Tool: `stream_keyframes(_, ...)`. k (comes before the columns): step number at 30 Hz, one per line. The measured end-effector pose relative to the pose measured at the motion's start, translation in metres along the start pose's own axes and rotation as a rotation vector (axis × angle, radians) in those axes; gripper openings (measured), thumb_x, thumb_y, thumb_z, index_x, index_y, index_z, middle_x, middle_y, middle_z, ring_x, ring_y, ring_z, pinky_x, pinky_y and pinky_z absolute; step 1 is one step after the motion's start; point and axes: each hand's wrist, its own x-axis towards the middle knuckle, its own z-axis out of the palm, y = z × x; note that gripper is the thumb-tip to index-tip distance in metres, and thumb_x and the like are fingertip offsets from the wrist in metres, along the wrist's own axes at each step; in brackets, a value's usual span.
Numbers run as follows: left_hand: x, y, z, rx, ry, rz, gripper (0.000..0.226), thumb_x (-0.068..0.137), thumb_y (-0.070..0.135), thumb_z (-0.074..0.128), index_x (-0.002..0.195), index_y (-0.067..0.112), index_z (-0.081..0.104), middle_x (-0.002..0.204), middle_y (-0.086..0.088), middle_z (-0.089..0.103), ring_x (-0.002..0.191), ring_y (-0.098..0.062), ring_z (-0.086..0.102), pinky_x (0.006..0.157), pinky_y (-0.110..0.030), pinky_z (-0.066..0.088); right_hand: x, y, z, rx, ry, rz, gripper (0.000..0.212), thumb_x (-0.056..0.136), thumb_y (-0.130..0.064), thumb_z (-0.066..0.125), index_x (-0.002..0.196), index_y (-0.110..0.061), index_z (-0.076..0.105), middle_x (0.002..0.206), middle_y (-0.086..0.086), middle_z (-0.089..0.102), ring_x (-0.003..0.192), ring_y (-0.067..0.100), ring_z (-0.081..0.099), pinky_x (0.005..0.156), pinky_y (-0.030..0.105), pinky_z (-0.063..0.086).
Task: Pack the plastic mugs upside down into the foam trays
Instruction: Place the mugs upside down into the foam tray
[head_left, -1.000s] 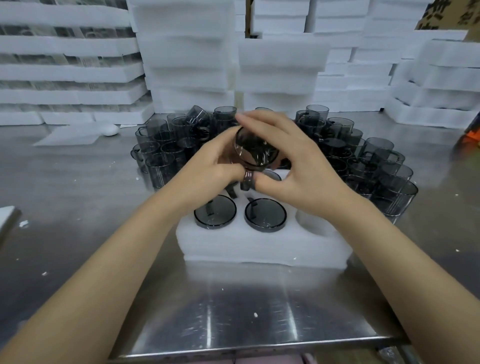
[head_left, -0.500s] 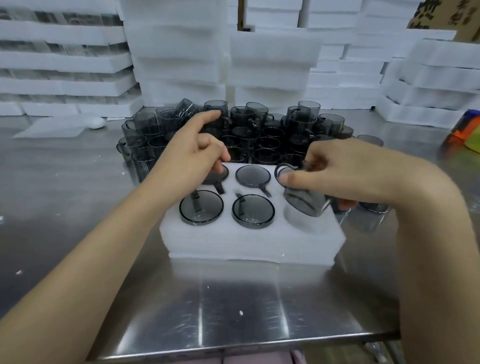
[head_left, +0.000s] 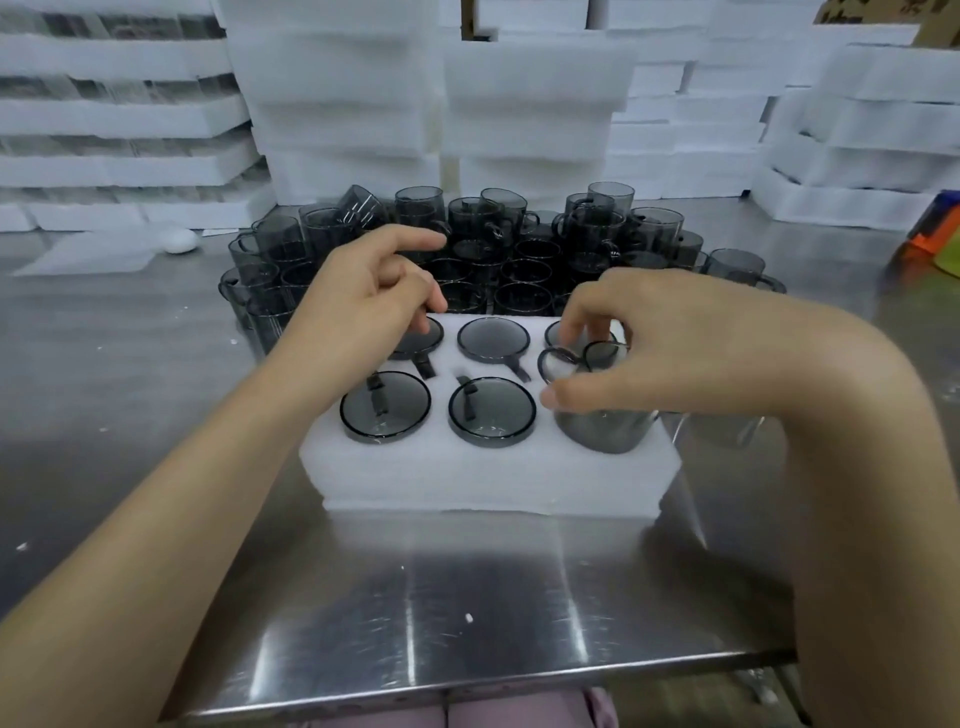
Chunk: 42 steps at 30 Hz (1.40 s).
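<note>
The mug (head_left: 602, 431) in play is at the lower-right pocket of the tray (head_left: 467, 478), a bit right of centre in the frame. It's upside down and only partway into the pocket, so it stands well above the others, with its handle loop poking out to the left. The right hand (head_left: 675, 353) grips it from above, thumb on the near side and fingers curled over the far side of the base.

The other five pockets are filled. The packed mugs (head_left: 492, 418) sit base-up, nearly flush with the foam, with their handles in the slots. The left hand (head_left: 363, 306) is over the upper-left pocket, fingers loosely curled and index sticking out toward the top of the frame. It isn't gripping anything as far as I can see. Its fingertips come down at the mug there, but I can't tell if they touch it.

Right behind the tray is a big cluster of loose mugs (head_left: 493, 244), mostly rim-up, with some perched on others. Everything sits on a shiny steel tabletop (head_left: 467, 597) with a few white crumbs on it. Foam stacks (head_left: 337, 104) run across the top of the frame. There's a small white egg-shaped thing (head_left: 179, 240) at upper left and an orange and blue thing (head_left: 930, 239) at the right edge.
</note>
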Motion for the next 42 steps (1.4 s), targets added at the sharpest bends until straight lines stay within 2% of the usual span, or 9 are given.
stream_keyframes(9, 0.0, -0.001, 0.0, 0.029, -0.026, -0.005, 0.03, 0.094, 0.004, 0.047, 0.105, 0.023, 0.067, 0.067, 0.012, 0.067, 0.057, -0.003, 0.057, 0.065, -0.02, 0.05, 0.008, -0.008, 0.014, -0.05, 0.001, 0.085, 0.06, 0.061, -0.075, 0.059, 0.062, -0.016, 0.049, 0.055, -0.007, 0.054, 0.053, 0.014, 0.049, 0.05, 0.027, 0.032)
stream_keyframes(15, -0.001, -0.003, 0.001, 0.029, -0.031, 0.005, 0.028, 0.094, 0.005, 0.049, 0.1, 0.023, 0.069, 0.068, 0.011, 0.068, 0.059, -0.003, 0.059, 0.062, -0.017, 0.049, 0.022, -0.009, 0.021, 0.006, 0.251, -0.181, 0.073, 0.074, -0.085, 0.024, 0.117, -0.036, 0.055, 0.12, -0.013, 0.051, 0.114, 0.011, 0.047, 0.086, 0.039, 0.043)
stream_keyframes(18, 0.0, -0.006, 0.001, 0.034, -0.04, 0.007, 0.028, 0.094, 0.006, 0.049, 0.096, 0.026, 0.069, 0.072, 0.008, 0.07, 0.068, -0.009, 0.066, 0.071, -0.024, 0.053, 0.037, -0.016, 0.038, 0.114, 0.187, -0.311, 0.068, 0.09, -0.07, 0.021, 0.145, -0.032, 0.035, 0.154, -0.005, 0.026, 0.143, 0.013, 0.016, 0.117, 0.043, 0.019)
stream_keyframes(24, 0.004, -0.025, -0.009, 0.634, 0.204, 0.067, 0.023, 0.089, 0.014, 0.048, 0.104, 0.016, 0.066, 0.091, -0.002, 0.062, 0.086, -0.023, 0.058, 0.071, -0.03, 0.041, 0.05, -0.014, 0.065, -0.019, -0.033, -0.269, 0.071, 0.086, -0.07, 0.007, 0.151, -0.041, 0.003, 0.161, -0.01, -0.009, 0.145, 0.007, -0.019, 0.12, 0.039, -0.008)
stream_keyframes(28, 0.007, -0.032, -0.021, 0.87, -0.002, -0.301, 0.042, 0.098, 0.042, 0.04, 0.09, 0.005, 0.059, 0.095, -0.016, 0.062, 0.082, -0.031, 0.057, 0.064, -0.032, 0.037, 0.047, -0.012, 0.065, 0.203, 0.125, -0.298, 0.055, 0.098, -0.052, 0.016, 0.147, -0.032, 0.033, 0.156, -0.004, 0.026, 0.146, 0.011, 0.009, 0.12, 0.033, 0.006)
stream_keyframes(31, 0.008, -0.03, -0.024, 0.819, -0.217, -0.435, 0.06, 0.094, 0.063, 0.032, 0.076, 0.01, 0.055, 0.08, -0.01, 0.063, 0.067, -0.02, 0.055, 0.054, -0.028, 0.033, 0.048, -0.008, 0.057, 0.342, 0.363, -0.281, 0.038, 0.1, -0.036, 0.036, 0.107, -0.013, 0.065, 0.111, 0.002, 0.062, 0.11, 0.016, 0.051, 0.096, 0.036, 0.039)
stream_keyframes(35, 0.008, -0.026, -0.024, 0.772, -0.247, -0.454, 0.049, 0.094, 0.056, 0.038, 0.073, 0.014, 0.05, 0.069, -0.004, 0.056, 0.06, -0.02, 0.055, 0.053, -0.027, 0.033, 0.04, -0.008, 0.046, 0.369, 0.249, -0.326, 0.017, 0.087, -0.038, 0.061, 0.085, -0.023, 0.07, 0.087, -0.01, 0.063, 0.086, 0.005, 0.057, 0.077, 0.03, 0.047)
stream_keyframes(39, 0.006, -0.024, -0.023, 0.828, -0.235, -0.437, 0.046, 0.092, 0.049, 0.039, 0.065, 0.013, 0.047, 0.061, -0.005, 0.055, 0.054, -0.02, 0.054, 0.05, -0.026, 0.032, 0.027, -0.023, 0.05, 0.136, 0.104, -0.382, 0.03, 0.08, -0.057, 0.053, 0.098, -0.035, 0.062, 0.099, -0.016, 0.053, 0.096, 0.008, 0.047, 0.086, 0.037, 0.045)
stream_keyframes(42, 0.006, -0.024, -0.027, 0.863, -0.271, -0.433, 0.051, 0.09, 0.048, 0.04, 0.055, 0.011, 0.049, 0.039, 0.0, 0.054, 0.04, -0.016, 0.052, 0.048, -0.025, 0.031, 0.022, -0.026, 0.05, 0.215, 0.028, -0.395, 0.024, 0.084, -0.036, 0.058, 0.105, -0.033, 0.047, 0.103, -0.014, 0.041, 0.092, 0.014, 0.052, 0.084, 0.041, 0.047)
